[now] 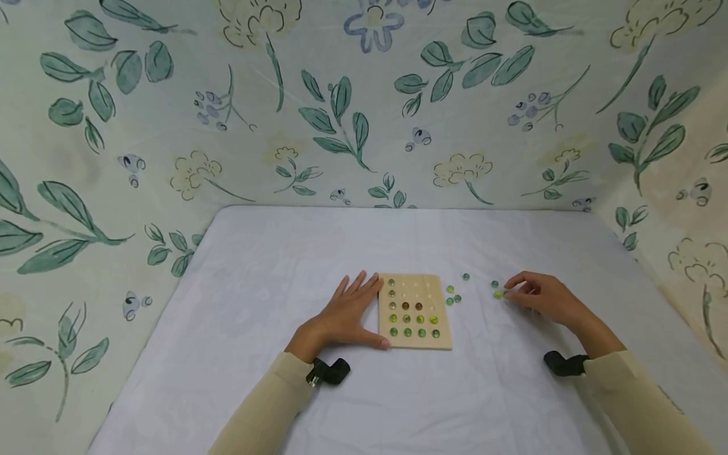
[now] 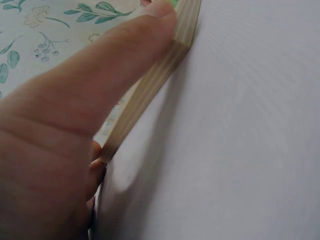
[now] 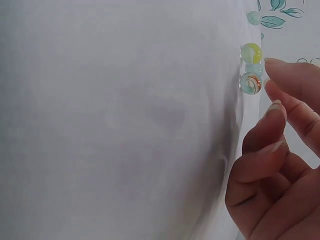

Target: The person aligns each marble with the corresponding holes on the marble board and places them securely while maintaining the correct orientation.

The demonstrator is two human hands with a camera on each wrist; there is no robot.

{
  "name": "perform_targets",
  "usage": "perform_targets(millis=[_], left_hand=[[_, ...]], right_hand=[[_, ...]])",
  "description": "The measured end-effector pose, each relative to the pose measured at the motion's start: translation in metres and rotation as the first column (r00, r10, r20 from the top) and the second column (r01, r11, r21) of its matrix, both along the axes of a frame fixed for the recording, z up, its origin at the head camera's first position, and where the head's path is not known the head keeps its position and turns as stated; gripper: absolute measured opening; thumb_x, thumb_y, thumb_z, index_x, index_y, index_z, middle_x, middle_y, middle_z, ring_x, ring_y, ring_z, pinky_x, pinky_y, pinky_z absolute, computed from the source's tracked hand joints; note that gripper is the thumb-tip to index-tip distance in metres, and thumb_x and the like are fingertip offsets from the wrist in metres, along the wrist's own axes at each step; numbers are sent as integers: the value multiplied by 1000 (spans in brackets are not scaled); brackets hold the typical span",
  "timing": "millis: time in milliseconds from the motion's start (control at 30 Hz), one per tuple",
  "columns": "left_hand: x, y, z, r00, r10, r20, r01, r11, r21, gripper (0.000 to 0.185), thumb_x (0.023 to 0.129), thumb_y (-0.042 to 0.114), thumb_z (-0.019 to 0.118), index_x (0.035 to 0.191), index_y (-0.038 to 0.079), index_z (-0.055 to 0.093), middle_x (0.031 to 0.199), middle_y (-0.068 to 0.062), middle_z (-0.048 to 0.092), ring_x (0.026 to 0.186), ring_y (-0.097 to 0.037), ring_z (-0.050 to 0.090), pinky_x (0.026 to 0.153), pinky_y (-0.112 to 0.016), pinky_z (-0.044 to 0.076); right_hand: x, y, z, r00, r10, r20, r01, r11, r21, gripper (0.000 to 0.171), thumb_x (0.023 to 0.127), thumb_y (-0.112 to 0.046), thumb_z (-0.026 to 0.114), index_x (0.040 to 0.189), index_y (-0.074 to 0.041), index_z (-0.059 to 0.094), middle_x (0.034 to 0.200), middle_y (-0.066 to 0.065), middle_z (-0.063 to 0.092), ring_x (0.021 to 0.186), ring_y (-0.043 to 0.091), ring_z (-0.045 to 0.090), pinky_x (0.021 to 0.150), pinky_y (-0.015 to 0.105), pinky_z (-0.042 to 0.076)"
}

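A square wooden board (image 1: 440, 338) with rows of round holes lies on the white cloth. Several green, brown and clear marbles sit in its holes. My left hand (image 1: 355, 309) lies flat against the board's left edge, fingers straight; its thumb (image 2: 100, 80) presses the board's side (image 2: 160, 70). My right hand (image 1: 514, 294) rests on the cloth to the right of the board, fingers loosely curled. Its fingertips (image 3: 287, 72) sit right beside a yellow marble (image 3: 251, 52) and a clear orange-swirled marble (image 3: 250, 83). No marble is plainly pinched.
More loose marbles (image 1: 453, 298) lie between the board and my right hand, one (image 1: 466, 276) a little farther back. The white-covered table (image 1: 256, 284) is walled on three sides by leaf-and-flower patterned cloth (image 1: 364, 114).
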State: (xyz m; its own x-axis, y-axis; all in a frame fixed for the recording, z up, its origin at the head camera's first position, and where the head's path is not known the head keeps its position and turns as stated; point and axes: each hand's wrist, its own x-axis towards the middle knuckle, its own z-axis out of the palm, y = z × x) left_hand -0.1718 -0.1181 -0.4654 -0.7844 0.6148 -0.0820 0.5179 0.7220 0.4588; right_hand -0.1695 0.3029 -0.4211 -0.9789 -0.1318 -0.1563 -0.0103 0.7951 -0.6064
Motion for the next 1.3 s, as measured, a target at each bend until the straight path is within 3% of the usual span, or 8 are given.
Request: perform_targets(millis=[267,1300], left_hand=[[1,0,3,1000,-3,3,3,1000,7,125,65,81,64,157,18,7,162,3,4,148,-19,-6,117,-43,-9],[2,1,2,1000,-2,-3,2,1000,4,125,65,82,63,157,18,7,162,3,4,148,-19,-6,118,-45,-8]], right_hand=[[1,4,-3,998,-39,46,39,999,2,32,90,-30,69,113,-9,63,82,7,56,73,20,49,56,27,42],[-2,2,-7,997,-66,44,64,997,49,33,89,-32,70,111,-8,63,78,5,55,72,20,47,57,29,38]])
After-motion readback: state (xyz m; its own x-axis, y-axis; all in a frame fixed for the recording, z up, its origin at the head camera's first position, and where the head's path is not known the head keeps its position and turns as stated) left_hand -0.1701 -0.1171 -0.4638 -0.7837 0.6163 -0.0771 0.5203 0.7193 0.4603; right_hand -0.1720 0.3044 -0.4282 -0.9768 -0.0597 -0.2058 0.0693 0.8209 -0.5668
